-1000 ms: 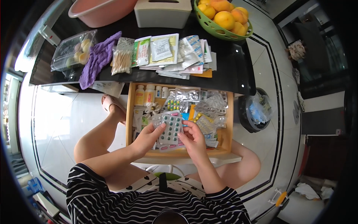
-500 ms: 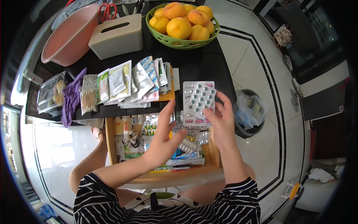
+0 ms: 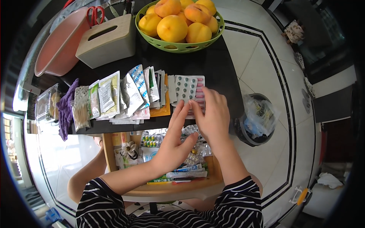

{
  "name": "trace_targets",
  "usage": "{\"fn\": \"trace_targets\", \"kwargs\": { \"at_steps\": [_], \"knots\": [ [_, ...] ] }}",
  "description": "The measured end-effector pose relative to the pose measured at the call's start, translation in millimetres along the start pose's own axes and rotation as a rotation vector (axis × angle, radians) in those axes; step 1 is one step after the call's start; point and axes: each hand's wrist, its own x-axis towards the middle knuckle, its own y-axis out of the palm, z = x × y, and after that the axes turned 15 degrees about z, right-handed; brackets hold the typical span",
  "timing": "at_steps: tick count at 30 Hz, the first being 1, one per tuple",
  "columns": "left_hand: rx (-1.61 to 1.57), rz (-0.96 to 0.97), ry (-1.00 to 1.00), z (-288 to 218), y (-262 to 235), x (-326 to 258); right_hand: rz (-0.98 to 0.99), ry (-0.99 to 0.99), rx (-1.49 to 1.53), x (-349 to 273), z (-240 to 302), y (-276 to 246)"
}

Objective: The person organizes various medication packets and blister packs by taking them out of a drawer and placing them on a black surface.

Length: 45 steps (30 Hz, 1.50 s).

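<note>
A silver blister pack of dark green pills lies at the right end of the row of packets, overlapping a blister pack of pink capsules. My right hand is over their lower right part, hiding some of both. Its index finger stretches along the pink pack, and its thumb tip is at the green pack's lower edge, with a gap between thumb and finger. My left hand is open and holds nothing visible. Its fingertips reach the green pack's lower edge beside my right thumb; its thumb stands apart above the drawer.
An open wooden drawer below holds medicine packs. Upright sachets, cotton swabs and a purple cloth line the black table's edge. Behind are a pink basin, a tissue box and a green fruit basket. A bin stands right.
My right hand has moved left and laid the green-pill pack over the pink-capsule pack, its grip loosened. My left hand has shifted slightly right, next to it. The view has shifted a little.
</note>
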Motion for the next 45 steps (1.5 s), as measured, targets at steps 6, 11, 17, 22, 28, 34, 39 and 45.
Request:
{"fn": "trace_targets", "kwargs": {
  "at_steps": [6, 11, 17, 22, 28, 34, 39, 45],
  "knots": [
    [-0.229, -0.003, -0.048, -15.0, -2.5, -8.3, 0.009, -0.119, 0.161, -15.1, 15.0, -12.4],
    [-0.403, 0.024, -0.041, -24.6, -12.3, -32.2, 0.178, -0.233, 0.509, -53.3, 39.6, -17.2],
    [-0.461, 0.006, -0.210, -14.7, -20.8, -84.6, 0.485, -0.123, 0.824, -98.7, 36.3, -11.2],
    [0.063, -0.124, -0.342, 54.1, -26.2, -131.9, 0.677, 0.107, 0.755, -138.7, 6.8, 25.5],
    [0.652, -0.260, -0.274, 96.0, -35.3, -129.5, 0.349, -0.109, 0.099, -141.0, 5.7, 69.3],
    [0.973, -0.249, -0.194, 119.4, -22.0, -92.6, 0.346, -0.109, -0.086, -137.4, 0.4, 82.6],
    [1.022, -0.280, -0.192, 121.7, -11.5, -86.2, 0.414, 0.038, -0.025, -138.6, -2.4, 81.1],
    [1.074, -0.272, -0.138, 113.5, -11.8, -93.5, 0.392, 0.091, 0.127, -139.7, -0.9, 83.6]
  ]
}}
